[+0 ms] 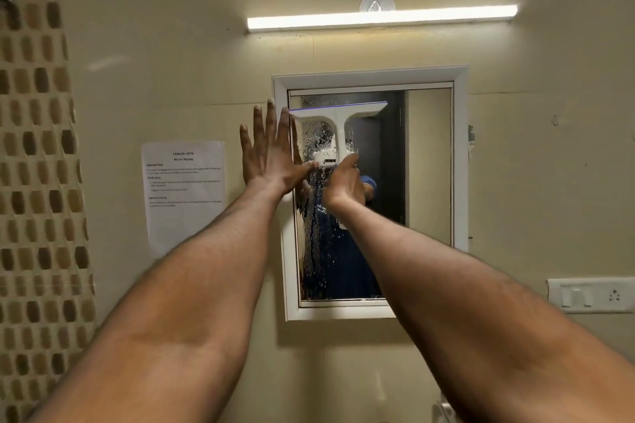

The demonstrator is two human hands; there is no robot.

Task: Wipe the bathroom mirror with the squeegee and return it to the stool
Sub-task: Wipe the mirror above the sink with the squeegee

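The right hand (343,178) holds the handle of the white squeegee (335,124), whose blade lies against the top left part of the mirror (429,165); the left hand (271,151) is flat, fingers straight and spread, resting on the wall and the white frame (280,182). The left half of the glass carries many drops; I judge the stroke should go straight down with even pressure, keeping the whole blade on the glass; the stool is not in view.
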